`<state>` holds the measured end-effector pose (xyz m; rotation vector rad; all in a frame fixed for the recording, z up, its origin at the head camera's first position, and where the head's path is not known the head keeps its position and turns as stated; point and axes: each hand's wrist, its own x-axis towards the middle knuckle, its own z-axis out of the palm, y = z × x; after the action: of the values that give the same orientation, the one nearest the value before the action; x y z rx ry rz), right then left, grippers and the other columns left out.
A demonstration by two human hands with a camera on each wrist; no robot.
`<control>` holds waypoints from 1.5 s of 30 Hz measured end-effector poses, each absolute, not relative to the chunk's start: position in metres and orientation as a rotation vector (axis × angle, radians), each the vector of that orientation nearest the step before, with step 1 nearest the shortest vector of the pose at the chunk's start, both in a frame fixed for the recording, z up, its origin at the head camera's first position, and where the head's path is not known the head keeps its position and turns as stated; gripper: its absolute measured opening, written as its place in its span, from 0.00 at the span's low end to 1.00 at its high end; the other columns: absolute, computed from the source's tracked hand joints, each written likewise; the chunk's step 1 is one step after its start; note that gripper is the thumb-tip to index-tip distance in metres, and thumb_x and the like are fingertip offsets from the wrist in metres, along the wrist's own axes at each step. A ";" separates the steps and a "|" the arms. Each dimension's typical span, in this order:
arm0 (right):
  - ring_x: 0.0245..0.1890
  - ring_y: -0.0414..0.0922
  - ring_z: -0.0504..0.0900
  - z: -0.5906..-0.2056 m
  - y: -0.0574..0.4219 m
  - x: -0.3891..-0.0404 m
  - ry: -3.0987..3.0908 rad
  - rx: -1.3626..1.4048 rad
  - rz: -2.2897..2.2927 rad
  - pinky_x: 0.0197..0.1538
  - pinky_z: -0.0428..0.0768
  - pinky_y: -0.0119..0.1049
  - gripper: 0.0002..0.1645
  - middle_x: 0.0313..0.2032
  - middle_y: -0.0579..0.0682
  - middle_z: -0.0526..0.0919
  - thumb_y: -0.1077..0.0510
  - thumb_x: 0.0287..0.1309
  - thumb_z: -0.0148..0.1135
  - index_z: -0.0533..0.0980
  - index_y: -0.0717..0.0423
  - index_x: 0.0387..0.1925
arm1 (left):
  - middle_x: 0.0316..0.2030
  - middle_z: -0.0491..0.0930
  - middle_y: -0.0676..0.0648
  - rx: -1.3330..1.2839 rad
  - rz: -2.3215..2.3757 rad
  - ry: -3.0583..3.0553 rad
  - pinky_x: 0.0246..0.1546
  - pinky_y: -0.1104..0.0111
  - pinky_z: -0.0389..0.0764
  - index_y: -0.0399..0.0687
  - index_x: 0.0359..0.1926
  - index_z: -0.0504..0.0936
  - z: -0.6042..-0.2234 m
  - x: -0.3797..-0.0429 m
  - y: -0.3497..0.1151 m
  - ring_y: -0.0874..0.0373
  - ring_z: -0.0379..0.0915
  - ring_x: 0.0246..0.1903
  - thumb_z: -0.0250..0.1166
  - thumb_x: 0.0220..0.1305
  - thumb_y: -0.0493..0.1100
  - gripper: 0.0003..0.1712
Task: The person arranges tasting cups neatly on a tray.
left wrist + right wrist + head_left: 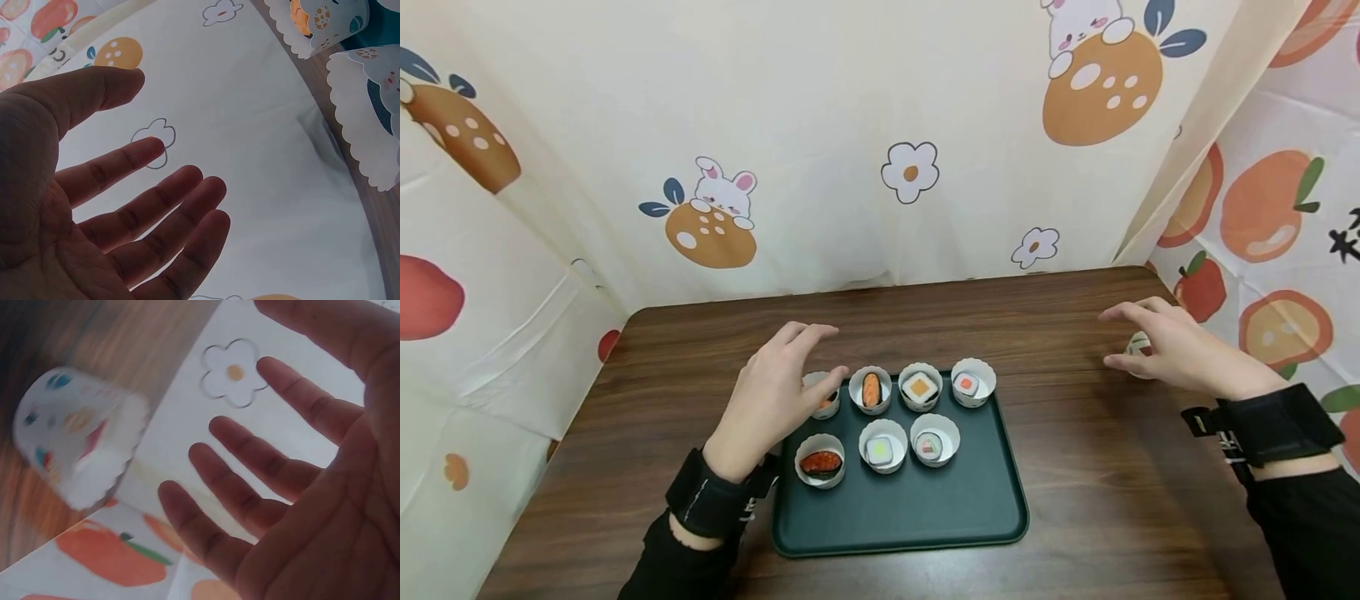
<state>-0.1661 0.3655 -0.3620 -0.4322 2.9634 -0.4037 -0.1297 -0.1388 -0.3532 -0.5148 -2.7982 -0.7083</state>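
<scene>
My left hand [778,383] hovers over the back-left corner of a dark green tray [910,512], fingers spread and nothing in them. It partly hides a paper baking cup [829,412] there. More scalloped paper cups stand on the tray in two rows, each with a small sushi piece, such as the red-topped sushi [821,462] and the orange-topped sushi [871,389]. Far to the right, my right hand [1180,346] reaches over another paper cup [1138,342]. In the right wrist view this patterned cup [62,425] stands apart from the extended fingers.
The brown wooden table [1075,467] extends around the tray. A cream printed curtain [820,150] hangs along its back edge. Fruit-patterned cloth [1262,250] hangs at the right, and more cloth [467,350] at the left.
</scene>
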 end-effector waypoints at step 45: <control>0.39 0.56 0.81 -0.393 0.409 -0.182 2.887 -0.384 -0.381 0.40 0.81 0.50 0.32 0.42 0.66 0.85 0.61 0.53 0.81 0.77 0.68 0.57 | 0.56 0.85 0.43 -0.541 -0.679 -2.799 0.36 0.56 0.86 0.50 0.66 0.83 -0.355 -0.129 -0.140 0.50 0.84 0.40 0.78 0.66 0.48 0.29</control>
<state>-0.1816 0.4095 -0.3934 -0.3844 2.8868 -0.3815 -0.1288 -0.1396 -0.3548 -0.5406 -2.7988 -0.6790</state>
